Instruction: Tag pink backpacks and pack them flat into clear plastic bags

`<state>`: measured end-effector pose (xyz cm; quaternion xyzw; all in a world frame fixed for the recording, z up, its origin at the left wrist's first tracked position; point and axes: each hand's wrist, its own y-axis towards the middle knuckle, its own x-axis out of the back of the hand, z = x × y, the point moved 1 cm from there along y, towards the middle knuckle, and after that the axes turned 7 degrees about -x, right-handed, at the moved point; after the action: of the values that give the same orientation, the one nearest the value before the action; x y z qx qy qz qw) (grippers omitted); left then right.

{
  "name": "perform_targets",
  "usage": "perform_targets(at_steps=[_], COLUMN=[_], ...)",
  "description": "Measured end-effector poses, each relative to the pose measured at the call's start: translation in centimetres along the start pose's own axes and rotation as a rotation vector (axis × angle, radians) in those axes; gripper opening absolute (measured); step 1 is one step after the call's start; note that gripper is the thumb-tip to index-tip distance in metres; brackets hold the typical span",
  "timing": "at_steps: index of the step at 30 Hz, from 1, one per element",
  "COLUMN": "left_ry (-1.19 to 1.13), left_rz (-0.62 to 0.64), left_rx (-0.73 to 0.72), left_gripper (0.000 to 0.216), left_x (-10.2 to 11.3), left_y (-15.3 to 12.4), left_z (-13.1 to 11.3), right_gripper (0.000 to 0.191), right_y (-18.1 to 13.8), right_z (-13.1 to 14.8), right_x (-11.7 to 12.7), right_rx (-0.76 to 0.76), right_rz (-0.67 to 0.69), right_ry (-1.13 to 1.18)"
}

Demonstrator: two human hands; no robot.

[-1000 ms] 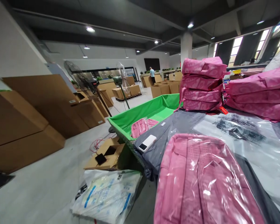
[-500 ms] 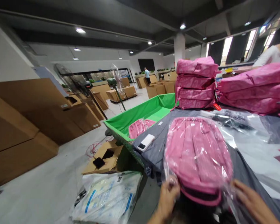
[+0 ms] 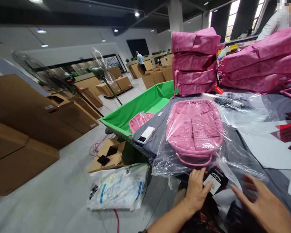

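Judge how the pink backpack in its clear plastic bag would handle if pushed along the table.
The pink backpack in its clear plastic bag would probably slide easily: the film looks glossy on the grey table cloth. It likely flexes rather than staying stiff, since it lies flat and soft. The loose film by the left hand may bunch.

Pink backpack stack (image 3: 195, 63), green bin (image 3: 145, 105), cardboard boxes (image 3: 38, 113), fan (image 3: 103, 69).

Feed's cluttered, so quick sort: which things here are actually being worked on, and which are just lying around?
Being worked on:
left hand on the black tag
right hand over the clear bag
pink backpack inside the clear bag

Lying around:
white phone
stacked backpacks
green bin
cardboard box
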<state>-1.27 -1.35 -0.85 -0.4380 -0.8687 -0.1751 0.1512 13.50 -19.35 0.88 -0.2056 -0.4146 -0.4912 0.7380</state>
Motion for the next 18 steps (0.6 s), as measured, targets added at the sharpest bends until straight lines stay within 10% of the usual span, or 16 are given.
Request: perform_targets(at_steps=[5,11,18], left_ry=[-0.189,-0.837,-0.498], left_rz=[-0.010,0.002,0.054], left_rx=[0.190,0.585,0.293], left_gripper=[0.029,0.067,0.048], left_x=[-0.8,0.4,-1.4], left_y=[3.1,1.9,0.9], left_z=[-0.2,-1.0,-1.2], right_gripper=[0.054,0.044,0.056], right_y=[1.5,0.9,-1.6], right_z=[1.9,-0.4,-0.1], right_x=[-1.1,-0.7,-0.8], right_rx=[-0.079,0.011,-0.099], right_rz=[0.202,0.641,0.711], right_ry=[-0.045,0.413,0.640])
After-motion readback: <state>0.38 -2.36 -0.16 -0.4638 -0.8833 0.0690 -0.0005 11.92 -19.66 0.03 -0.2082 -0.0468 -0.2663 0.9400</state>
